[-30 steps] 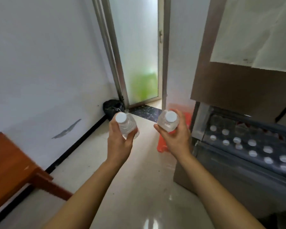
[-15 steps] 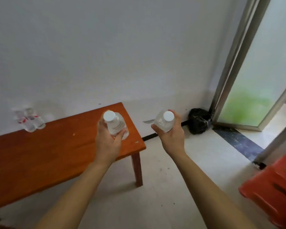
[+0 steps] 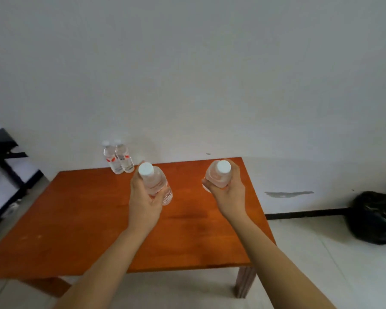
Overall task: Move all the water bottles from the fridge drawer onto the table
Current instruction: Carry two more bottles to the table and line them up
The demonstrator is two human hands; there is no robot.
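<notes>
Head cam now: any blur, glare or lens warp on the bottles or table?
Head view: soft overall, the two far bottles smeared, labels unreadable; light flat, no hard shadows, faint sheen on the table; wide-angle lens splays its sides; caps of left-hand bottle and right-hand bottle clear.

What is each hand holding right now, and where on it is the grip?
The left hand grips the first water bottle around its body, below the white cap. The right hand grips the second water bottle the same way, around its body.
</notes>
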